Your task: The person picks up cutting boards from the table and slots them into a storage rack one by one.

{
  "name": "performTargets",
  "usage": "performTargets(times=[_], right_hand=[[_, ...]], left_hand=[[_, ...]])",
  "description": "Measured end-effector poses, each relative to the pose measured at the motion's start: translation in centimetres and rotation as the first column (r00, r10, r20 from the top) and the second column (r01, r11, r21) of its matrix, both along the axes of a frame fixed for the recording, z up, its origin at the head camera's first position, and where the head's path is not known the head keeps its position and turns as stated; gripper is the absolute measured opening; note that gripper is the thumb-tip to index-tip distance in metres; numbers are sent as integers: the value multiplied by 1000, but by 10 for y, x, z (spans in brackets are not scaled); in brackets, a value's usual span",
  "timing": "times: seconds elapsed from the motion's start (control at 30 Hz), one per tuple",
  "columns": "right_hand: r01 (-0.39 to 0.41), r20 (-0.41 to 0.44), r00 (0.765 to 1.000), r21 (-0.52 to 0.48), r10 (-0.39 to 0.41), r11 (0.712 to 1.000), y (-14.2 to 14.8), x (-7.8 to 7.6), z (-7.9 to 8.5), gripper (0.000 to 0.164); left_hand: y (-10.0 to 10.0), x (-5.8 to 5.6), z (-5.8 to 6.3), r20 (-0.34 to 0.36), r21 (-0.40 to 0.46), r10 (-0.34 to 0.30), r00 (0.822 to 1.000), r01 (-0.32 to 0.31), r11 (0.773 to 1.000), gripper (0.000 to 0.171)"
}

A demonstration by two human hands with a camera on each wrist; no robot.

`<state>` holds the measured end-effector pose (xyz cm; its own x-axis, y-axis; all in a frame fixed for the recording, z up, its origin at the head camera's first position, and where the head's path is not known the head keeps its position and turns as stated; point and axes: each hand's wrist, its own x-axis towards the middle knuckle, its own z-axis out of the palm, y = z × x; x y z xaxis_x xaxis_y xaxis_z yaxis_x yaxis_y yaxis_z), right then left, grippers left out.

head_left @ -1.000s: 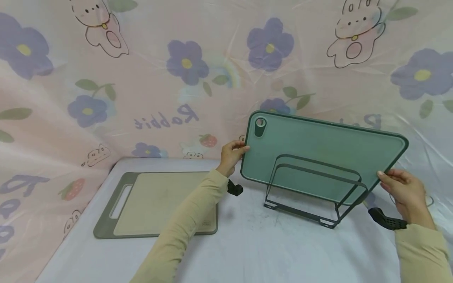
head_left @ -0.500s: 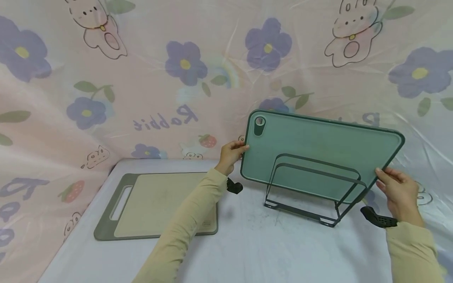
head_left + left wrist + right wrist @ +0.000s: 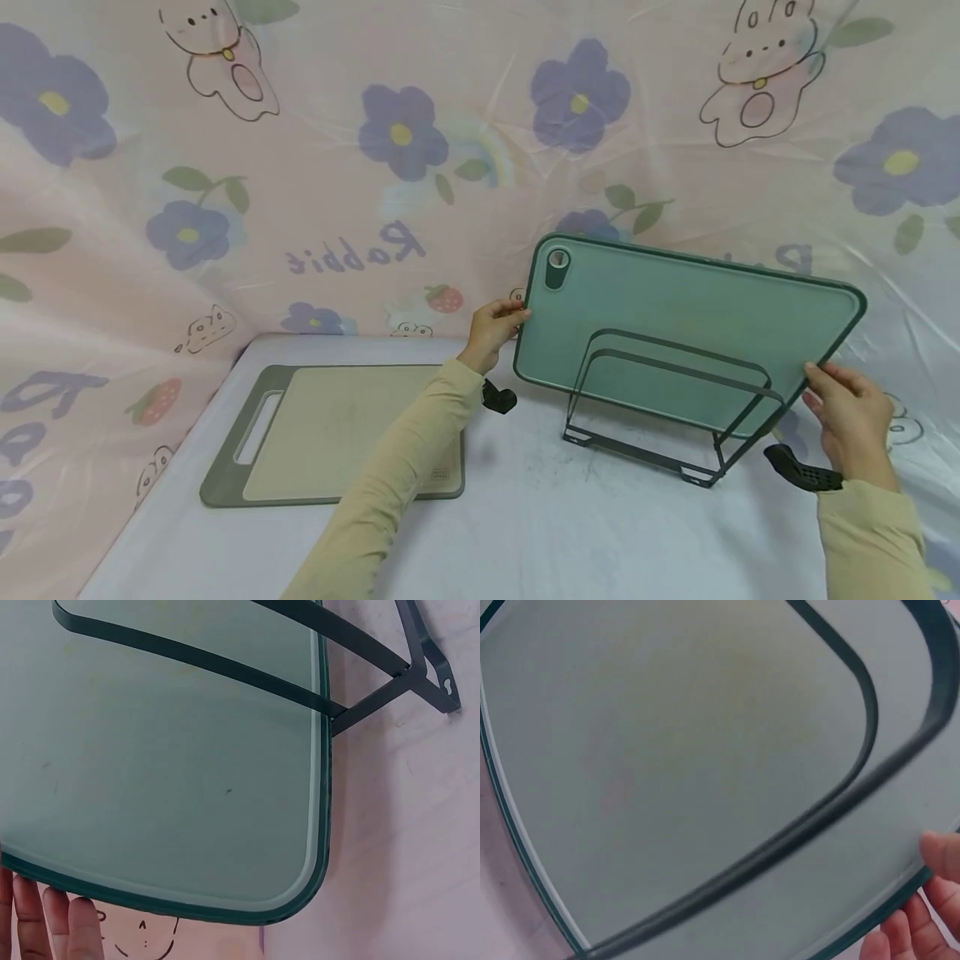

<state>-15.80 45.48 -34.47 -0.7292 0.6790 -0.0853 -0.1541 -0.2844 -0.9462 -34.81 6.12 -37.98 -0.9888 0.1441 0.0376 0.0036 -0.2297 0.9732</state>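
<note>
Nearest: two pale yellow sleeves [image 3: 870, 542], table [image 3: 525, 533] with white cover running under both hands. Large beige rectangular board, grey-green border and slotted handle [image 3: 322, 425], lies flat left of the left hand, partly behind that forearm. Dark grey flat-bar metal rack [image 3: 637, 454] stands on the table, between and slightly nearer than the hands. Black perforated wrist piece [image 3: 806, 468] at each wrist.

Left hand [image 3: 491, 333] pinches one short edge of the translucent green rectangular board, dark green rim, corner hole [image 3: 675, 292]; right hand [image 3: 855, 417] pinches the opposite edge, thumb in front. Green board spans between the hands, behind both visible rack loops. Can't tell if its bottom edge bears on the rack. Farthest, behind the hands: pink printed curtain [image 3: 300, 158], flowers and rabbits.

Risks, my read: edge-only pinch could slip, board drops at one end; uneven lowering could snag a loop and drag or tip the light-looking rack.

Count: 2 hands, 2 boards (1 green, 1 beige), 1 rack, 2 loops visible, 2 wrist pieces, 1 table.
</note>
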Motion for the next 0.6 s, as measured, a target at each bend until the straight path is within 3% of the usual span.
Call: performTargets(times=[0.2, 0.4, 0.6], right_hand=[[31, -51, 998, 2, -31, 1000, -6, 3, 7, 19], [113, 5, 993, 63, -114, 992, -13, 1, 16, 16], [208, -28, 978, -22, -209, 978, -24, 2, 27, 17]], left_hand=[[-8, 2, 0, -8, -3, -18, 1000, 18, 1000, 26], [-20, 6, 0, 0, 39, -40, 999, 40, 998, 33], [-33, 9, 3, -14, 43, -58, 998, 58, 997, 32]])
